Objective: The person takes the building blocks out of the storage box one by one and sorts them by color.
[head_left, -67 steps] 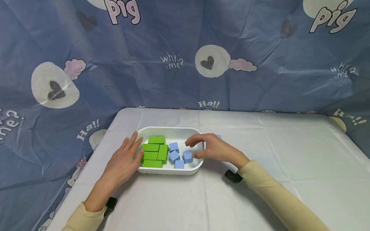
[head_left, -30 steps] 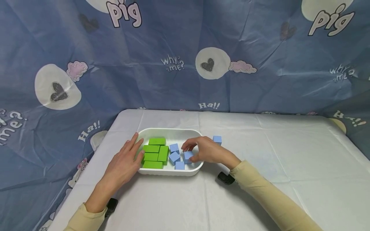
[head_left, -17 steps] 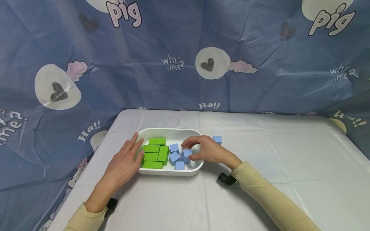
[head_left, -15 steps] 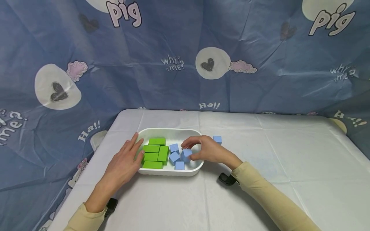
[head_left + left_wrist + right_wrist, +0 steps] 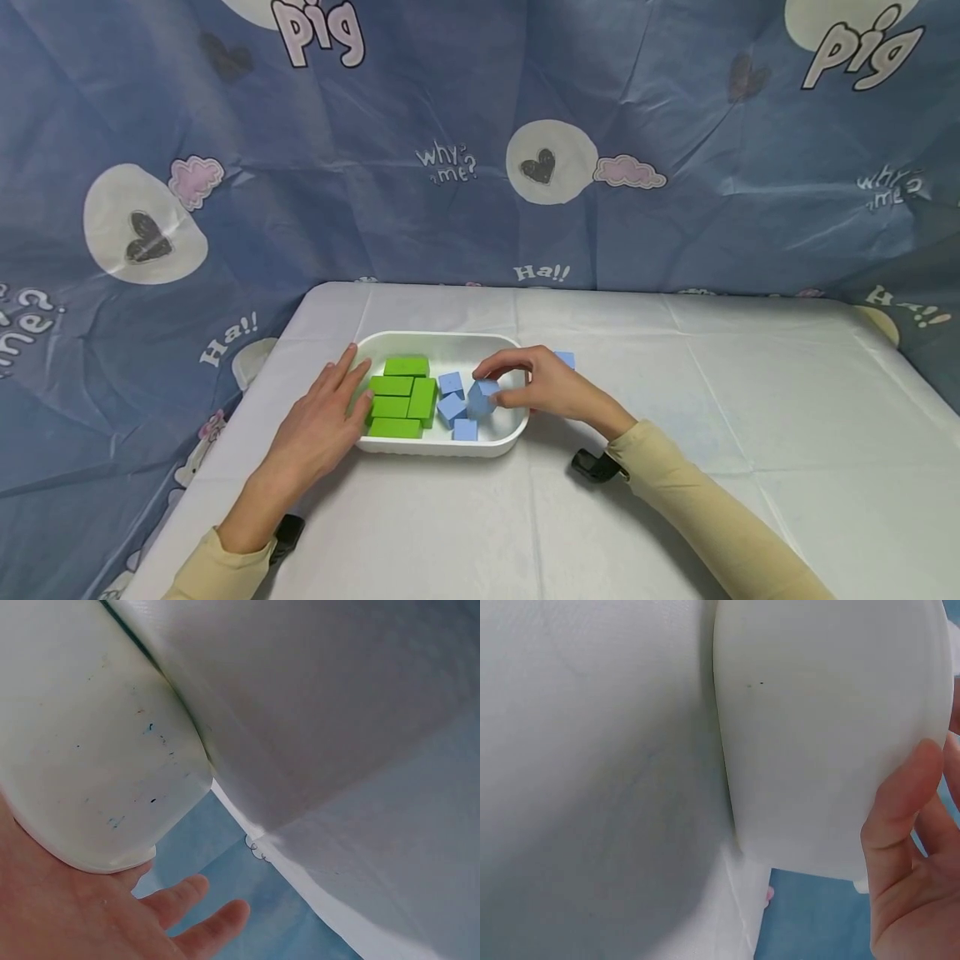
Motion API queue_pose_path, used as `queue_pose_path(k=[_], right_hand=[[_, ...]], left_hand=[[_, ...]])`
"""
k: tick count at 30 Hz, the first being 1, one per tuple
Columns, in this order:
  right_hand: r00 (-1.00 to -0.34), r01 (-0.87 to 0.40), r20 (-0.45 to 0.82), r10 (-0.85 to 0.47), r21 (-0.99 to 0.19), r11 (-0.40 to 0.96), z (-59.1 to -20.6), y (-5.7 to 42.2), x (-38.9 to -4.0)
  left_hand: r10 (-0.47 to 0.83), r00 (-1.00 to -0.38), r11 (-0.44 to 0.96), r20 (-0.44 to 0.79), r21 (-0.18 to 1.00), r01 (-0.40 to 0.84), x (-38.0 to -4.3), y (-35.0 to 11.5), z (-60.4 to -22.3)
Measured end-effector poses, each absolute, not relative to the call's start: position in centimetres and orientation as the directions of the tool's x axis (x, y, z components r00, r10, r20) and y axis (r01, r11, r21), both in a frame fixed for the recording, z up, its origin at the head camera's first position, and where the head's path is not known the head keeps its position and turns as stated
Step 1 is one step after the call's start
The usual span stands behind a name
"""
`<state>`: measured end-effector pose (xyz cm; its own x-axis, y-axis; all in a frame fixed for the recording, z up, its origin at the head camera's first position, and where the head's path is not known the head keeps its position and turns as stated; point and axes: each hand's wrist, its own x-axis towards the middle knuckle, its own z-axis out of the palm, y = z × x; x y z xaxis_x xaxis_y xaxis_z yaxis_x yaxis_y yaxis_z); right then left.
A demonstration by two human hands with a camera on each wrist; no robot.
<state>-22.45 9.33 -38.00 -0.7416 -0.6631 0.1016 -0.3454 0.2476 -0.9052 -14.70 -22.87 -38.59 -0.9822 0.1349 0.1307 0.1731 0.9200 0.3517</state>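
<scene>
My left hand (image 5: 315, 421) rests with straight fingers against the left end of a white oblong tray (image 5: 442, 447). In the left wrist view the tray's outer wall (image 5: 105, 750) fills the space beside that palm. Over the tray's right end, my right hand (image 5: 551, 383) pinches a blue cube (image 5: 482, 398) between thumb and fingers; the cube is tilted. Three other blue cubes (image 5: 452, 408) lie to its left. Several green blocks (image 5: 422, 400) are packed in the tray's left half. In the right wrist view, the right thumb (image 5: 911, 784) shows beside the tray, while the held cube is hidden.
Another blue cube (image 5: 566, 359) lies on the table outside the tray, partly behind the right hand. A white cloth (image 5: 675, 375) covers the table. Behind it hangs a blue printed curtain (image 5: 480, 225).
The right thumb and fingers have closed in on the rightmost blue cube. That cube has risen slightly and tilted. The left hand has stayed at the tray's end.
</scene>
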Motion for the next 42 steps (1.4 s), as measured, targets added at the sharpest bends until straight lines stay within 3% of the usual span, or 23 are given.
queue_pose_path(k=[9,22,28,42], right_hand=[[-0.769,-0.327,0.09,-0.633,-0.907,0.267,-37.0,9.9,-21.8],[-0.722,-0.361,0.224,-0.655,-0.929,0.081,-36.9,11.5,-22.5],[-0.734,-0.416,0.244,-0.634,-0.899,0.135,-36.6,12.8,-22.7],[-0.803,-0.359,0.212,-0.557,-0.918,0.168,-33.7,16.1,-21.5]], left_hand=[[0.134,-0.985,0.92,0.112,0.355,0.165,-14.6,-22.8,-38.4],[0.133,-0.985,0.92,0.114,0.356,0.166,-14.5,-22.9,-38.5],[0.132,-0.985,0.919,0.113,0.359,0.164,-14.5,-22.9,-38.5],[0.154,-0.98,0.932,0.125,0.31,0.186,-14.6,-22.9,-38.2]])
